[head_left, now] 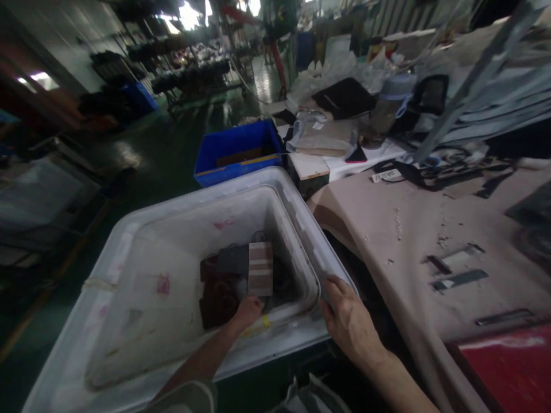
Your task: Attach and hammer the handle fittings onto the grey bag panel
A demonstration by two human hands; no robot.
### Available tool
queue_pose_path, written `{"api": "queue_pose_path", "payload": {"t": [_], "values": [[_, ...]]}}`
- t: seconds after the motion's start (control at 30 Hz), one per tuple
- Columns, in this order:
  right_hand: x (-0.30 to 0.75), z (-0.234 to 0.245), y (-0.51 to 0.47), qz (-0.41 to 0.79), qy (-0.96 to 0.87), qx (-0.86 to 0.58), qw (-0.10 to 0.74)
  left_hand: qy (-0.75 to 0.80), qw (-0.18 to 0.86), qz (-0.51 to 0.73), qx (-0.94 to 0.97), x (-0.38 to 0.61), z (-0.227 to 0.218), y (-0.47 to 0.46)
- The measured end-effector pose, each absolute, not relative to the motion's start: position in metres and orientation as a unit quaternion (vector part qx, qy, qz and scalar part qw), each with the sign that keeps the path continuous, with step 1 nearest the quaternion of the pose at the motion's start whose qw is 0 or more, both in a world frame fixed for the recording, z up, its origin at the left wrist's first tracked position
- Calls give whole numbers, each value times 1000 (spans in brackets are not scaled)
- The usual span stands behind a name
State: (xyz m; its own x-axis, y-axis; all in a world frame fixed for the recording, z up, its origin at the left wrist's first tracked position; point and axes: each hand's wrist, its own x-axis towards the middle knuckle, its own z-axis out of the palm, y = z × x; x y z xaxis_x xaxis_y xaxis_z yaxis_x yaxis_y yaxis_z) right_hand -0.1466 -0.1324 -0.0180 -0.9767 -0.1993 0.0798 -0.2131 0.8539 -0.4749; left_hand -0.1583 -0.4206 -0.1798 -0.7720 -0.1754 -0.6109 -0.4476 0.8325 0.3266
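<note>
A large white plastic bin (142, 229) stands in front of me with a heap of dark fabric pieces (224, 287) at its bottom. My left hand (248, 310) reaches deep into the bin, closed on a striped tan and white piece (260, 268) that stands up above the dark heap. My right hand (346, 318) grips the bin's near right rim, its fingers curled over the edge.
A beige covered worktable (430, 241) with small dark strips lies on the right. A blue crate (235, 152) stands behind the bin. Bags, a bottle and clutter fill the far table. A red surface (512, 367) shows at the lower right.
</note>
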Motion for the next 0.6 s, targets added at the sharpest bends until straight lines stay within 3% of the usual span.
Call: {"api": "queue_pose_path", "payload": {"t": [0.33,0.5,0.6], "values": [[-326,-46,-176,20,-987,147,-56,930,256,208,-165,-144,-184,-409],[-394,-75,-176,-69,-975,211,-8,925,251,219,-184,-140,-189,-406],[-431,-92,-169,-51,-963,265,3,905,275,242,-216,-137,-195,-408]]}}
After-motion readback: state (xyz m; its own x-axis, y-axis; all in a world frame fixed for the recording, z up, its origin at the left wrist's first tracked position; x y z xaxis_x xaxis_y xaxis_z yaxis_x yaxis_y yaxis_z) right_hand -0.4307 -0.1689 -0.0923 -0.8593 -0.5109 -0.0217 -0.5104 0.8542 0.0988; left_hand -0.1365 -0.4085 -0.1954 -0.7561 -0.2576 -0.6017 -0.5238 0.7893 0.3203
